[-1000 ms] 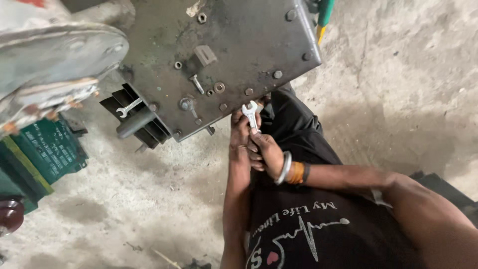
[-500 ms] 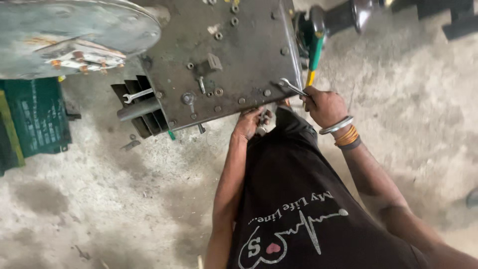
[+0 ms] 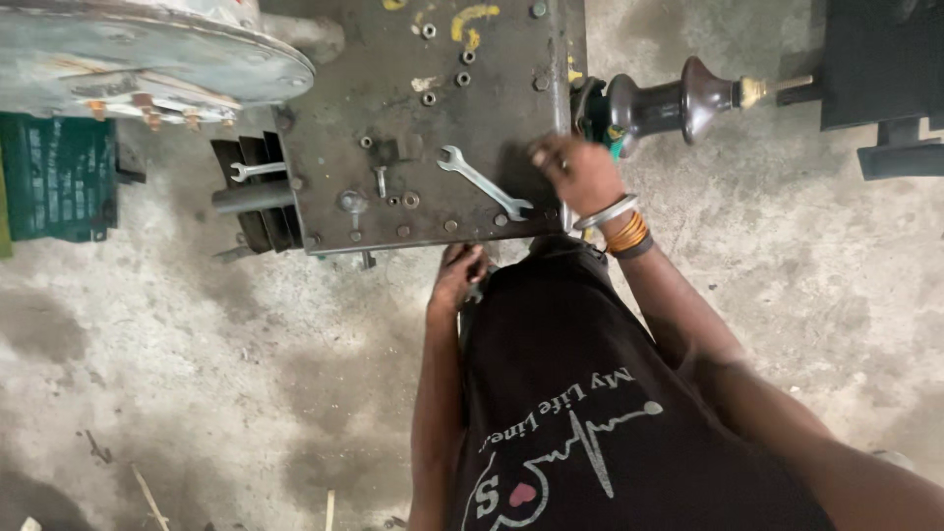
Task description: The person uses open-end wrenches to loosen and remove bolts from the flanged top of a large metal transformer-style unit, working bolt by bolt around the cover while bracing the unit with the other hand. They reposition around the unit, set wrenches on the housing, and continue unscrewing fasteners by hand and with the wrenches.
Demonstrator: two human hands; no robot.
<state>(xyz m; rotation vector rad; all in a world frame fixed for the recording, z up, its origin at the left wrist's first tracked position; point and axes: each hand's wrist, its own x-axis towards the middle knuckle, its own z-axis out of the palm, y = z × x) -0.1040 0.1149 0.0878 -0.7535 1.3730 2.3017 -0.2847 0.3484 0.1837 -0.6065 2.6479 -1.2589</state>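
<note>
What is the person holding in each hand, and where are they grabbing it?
Neither hand clearly holds anything. The right hand rests beside the spanner on the plate; the left hand is at its lower edge.

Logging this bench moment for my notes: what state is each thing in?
Spanner: lying flat on the plate, unheld.
Metal plate: flat, bolts scattered on it.
Right hand: resting at the plate's edge, open.
Left hand: at the plate's lower edge; grip unclear.
Second spanner: lying on fins.

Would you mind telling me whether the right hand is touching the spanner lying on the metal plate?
Apart. The head view shows the right hand resting on the metal plate edge, with bare plate visible between its fingers and the spanner end.
</note>
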